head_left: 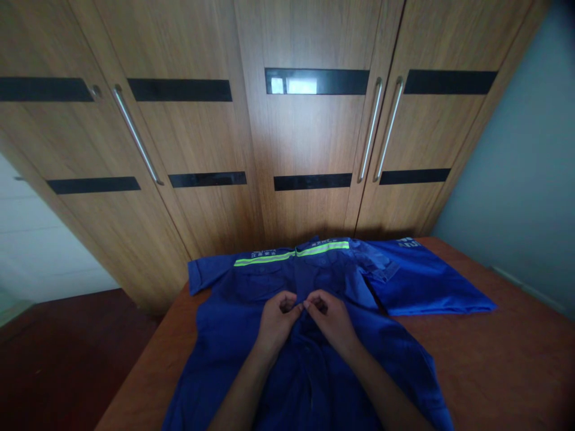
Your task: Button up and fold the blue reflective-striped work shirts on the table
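A dark blue work shirt (pixel 229 335) with a yellow-green reflective stripe across its chest lies spread out, front side up, its collar toward the wardrobe. My left hand (pixel 279 317) pinches the shirt's front edge at the middle, below the stripe. Close beside it, my right hand (pixel 327 317) pinches the same front strip, thumb and fingertips together. The fingertips of both hands nearly touch; any button between them is too small to make out. Below the hands the front placket is rumpled.
Under the shirt is a reddish-brown table (pixel 485 353). A folded brighter blue garment (pixel 426 281) lies at the right, partly beneath the shirt's sleeve. Behind stands a wooden wardrobe (pixel 305 137) with metal handles. Dark red floor (pixel 67 359) shows at the left, a pale wall (pixel 516 179) at the right.
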